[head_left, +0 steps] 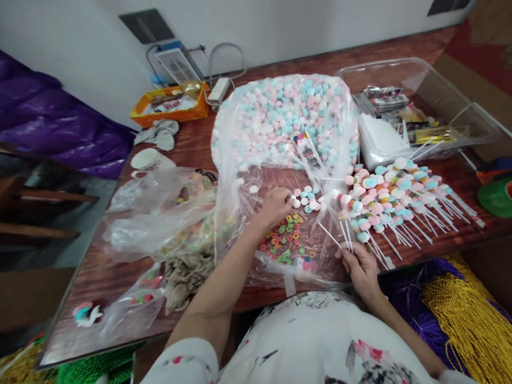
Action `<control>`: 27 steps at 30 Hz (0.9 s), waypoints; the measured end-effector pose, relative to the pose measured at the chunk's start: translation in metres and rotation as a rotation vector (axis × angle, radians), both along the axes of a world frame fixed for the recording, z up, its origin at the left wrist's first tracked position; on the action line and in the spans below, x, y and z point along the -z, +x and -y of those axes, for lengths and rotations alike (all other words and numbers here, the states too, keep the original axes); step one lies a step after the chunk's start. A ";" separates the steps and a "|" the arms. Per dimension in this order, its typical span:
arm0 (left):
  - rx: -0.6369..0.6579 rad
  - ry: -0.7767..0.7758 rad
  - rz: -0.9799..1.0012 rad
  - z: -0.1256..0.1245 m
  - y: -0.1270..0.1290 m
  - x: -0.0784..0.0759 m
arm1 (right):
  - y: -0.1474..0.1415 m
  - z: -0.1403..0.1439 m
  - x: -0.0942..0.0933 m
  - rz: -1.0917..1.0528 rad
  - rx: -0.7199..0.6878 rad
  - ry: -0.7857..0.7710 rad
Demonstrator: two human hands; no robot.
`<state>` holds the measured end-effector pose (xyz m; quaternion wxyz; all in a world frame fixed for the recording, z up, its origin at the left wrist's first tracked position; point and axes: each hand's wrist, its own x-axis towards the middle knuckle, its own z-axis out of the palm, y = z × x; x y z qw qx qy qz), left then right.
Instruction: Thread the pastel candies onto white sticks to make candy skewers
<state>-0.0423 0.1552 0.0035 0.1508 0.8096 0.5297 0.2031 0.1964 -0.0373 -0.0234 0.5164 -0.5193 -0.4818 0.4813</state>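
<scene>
My left hand [277, 207] is closed in a pinch at the left edge of a small pile of pink, white and blue marshmallows [307, 199]; a bit of white shows at its fingertips. Several thin white sticks [346, 234] rise from my right hand [361, 269], which is closed around their lower ends. Just below the left hand, ring-shaped gummy candies [286, 234] in orange, red and green lie on clear plastic. To the right rests a heap of finished candy skewers [394, 194], their white sticks pointing toward me.
Behind my hands lies a large clear bag of marshmallows [276, 117] with a small printed packet [308, 151] on it. A clear plastic bin [452, 101] stands back right, an orange tray [172, 112] back left. A mug [148, 162], plastic bags [160, 213] and cloth [186, 277] sit left.
</scene>
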 end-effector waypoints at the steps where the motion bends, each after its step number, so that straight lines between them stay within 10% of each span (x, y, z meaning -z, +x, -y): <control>1: 0.009 0.025 0.029 0.004 0.000 -0.002 | 0.000 -0.001 0.000 0.025 0.001 0.013; 14: -0.214 -0.467 1.168 0.117 0.006 -0.025 | -0.006 0.001 -0.025 0.375 -0.073 0.324; 27: -0.299 -0.496 1.373 0.142 0.010 -0.013 | -0.014 0.011 -0.017 0.609 -0.132 0.413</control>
